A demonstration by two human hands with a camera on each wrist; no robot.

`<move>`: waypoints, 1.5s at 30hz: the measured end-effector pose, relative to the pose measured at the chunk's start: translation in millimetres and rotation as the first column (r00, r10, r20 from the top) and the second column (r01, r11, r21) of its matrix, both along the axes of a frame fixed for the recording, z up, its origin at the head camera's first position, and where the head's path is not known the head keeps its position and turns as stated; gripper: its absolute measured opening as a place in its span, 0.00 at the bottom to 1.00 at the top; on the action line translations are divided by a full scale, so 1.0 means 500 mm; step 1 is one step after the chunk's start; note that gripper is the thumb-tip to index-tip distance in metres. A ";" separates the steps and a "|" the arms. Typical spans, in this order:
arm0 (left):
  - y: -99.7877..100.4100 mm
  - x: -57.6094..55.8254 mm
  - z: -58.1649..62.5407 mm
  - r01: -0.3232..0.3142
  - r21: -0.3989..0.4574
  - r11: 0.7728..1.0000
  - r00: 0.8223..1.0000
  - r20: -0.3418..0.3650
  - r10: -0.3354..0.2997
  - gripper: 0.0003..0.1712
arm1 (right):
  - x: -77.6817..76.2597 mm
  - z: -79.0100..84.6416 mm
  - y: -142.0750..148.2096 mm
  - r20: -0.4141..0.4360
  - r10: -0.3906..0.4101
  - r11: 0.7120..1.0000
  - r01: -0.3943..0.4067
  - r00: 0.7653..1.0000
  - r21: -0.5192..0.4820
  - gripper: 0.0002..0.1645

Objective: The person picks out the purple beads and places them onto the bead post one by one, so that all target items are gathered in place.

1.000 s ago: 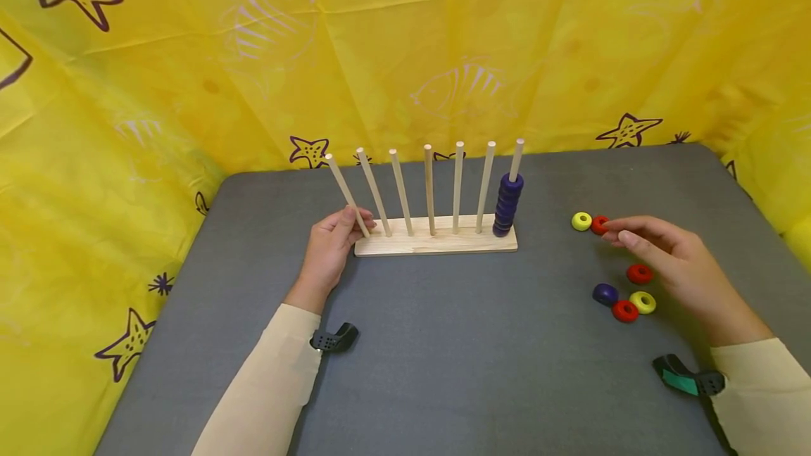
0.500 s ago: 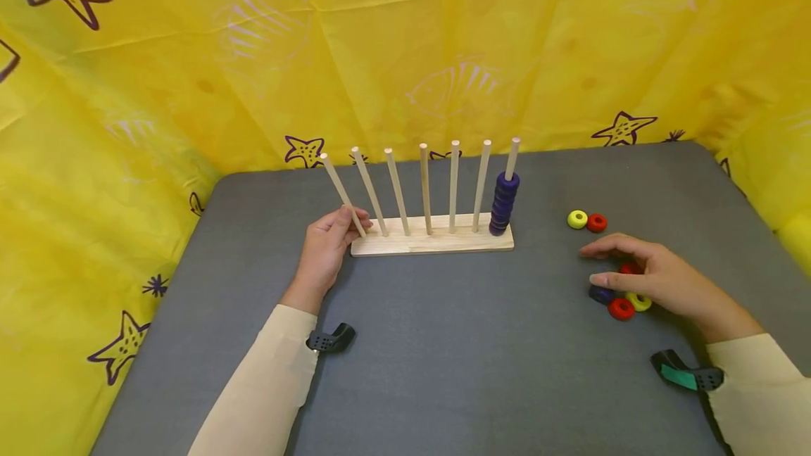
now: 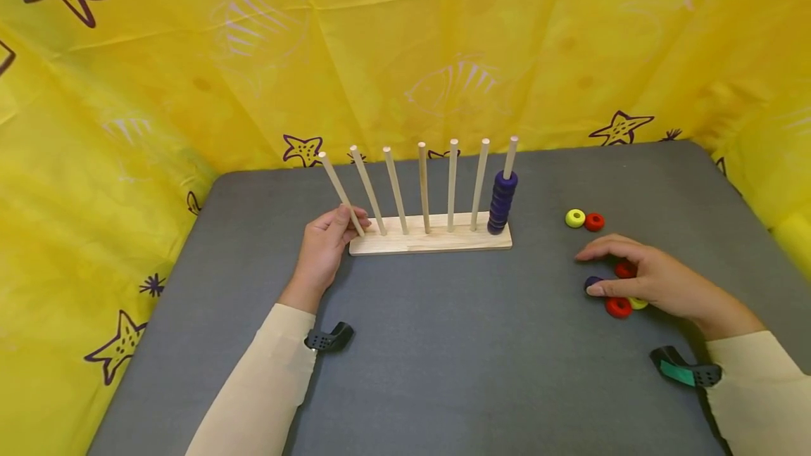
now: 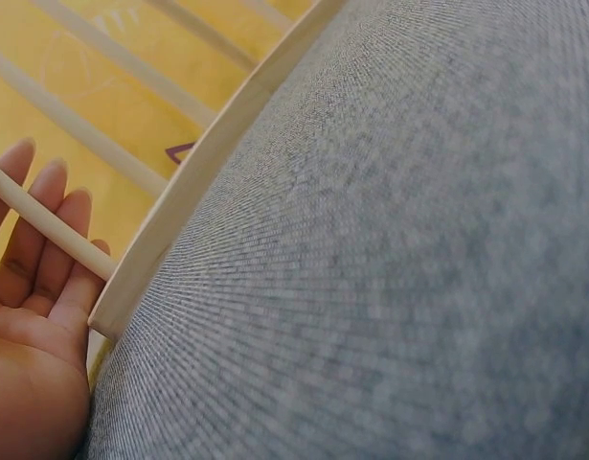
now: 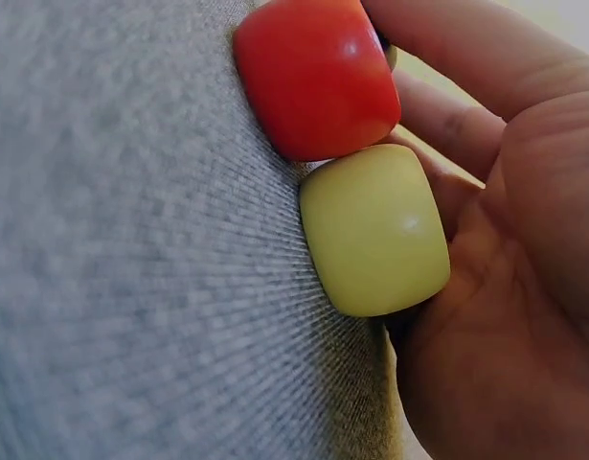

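Observation:
A wooden peg stand (image 3: 431, 242) with a row of upright pegs stands on the table, several dark blue beads (image 3: 502, 204) stacked on its rightmost peg. My left hand (image 3: 319, 252) holds the leftmost peg (image 3: 337, 183), thumb in front and fingers behind. Over a small group of loose beads hovers my right hand (image 3: 665, 283), thumb at a blue bead (image 3: 592, 281) and fingers spread forward. Beside or under that hand lie a red bead (image 3: 618, 308), a yellow bead (image 3: 638, 303) and another red bead (image 3: 625, 270). In the right wrist view, the red bead (image 5: 318, 77) touches the yellow one (image 5: 375, 230).
Farther back on the right, a yellow bead (image 3: 575, 218) and a red bead (image 3: 594, 222) lie side by side. The table (image 3: 443, 357) has a grey cloth top, and a yellow patterned curtain (image 3: 380, 55) hangs behind it.
My right hand has moved from the far red bead back toward the nearer group, and its thumb has come down to the blue bead. The left hand keeps its place on the peg.

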State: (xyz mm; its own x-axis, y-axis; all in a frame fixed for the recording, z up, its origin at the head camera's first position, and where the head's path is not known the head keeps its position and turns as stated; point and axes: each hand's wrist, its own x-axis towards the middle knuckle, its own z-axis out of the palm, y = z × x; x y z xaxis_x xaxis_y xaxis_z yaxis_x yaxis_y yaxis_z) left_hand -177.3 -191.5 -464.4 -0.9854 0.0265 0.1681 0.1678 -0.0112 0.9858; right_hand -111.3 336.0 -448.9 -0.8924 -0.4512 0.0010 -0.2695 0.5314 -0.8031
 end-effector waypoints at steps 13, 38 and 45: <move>-0.002 -0.002 -0.001 0.002 -0.016 1.000 1.000 0.001 -0.002 0.31 | -0.006 -0.020 -0.002 -0.156 -0.046 0.997 0.055 0.987 0.051 0.23; -0.001 -0.001 -0.001 0.005 0.011 1.000 1.000 -0.008 -0.005 0.29 | 0.000 -0.007 -0.007 -0.158 -0.231 0.973 0.232 0.960 -0.016 0.21; 0.001 0.000 0.000 0.003 0.019 1.000 1.000 -0.011 -0.003 0.28 | 0.001 -0.003 -0.006 -0.159 -0.255 0.967 0.252 0.954 -0.040 0.22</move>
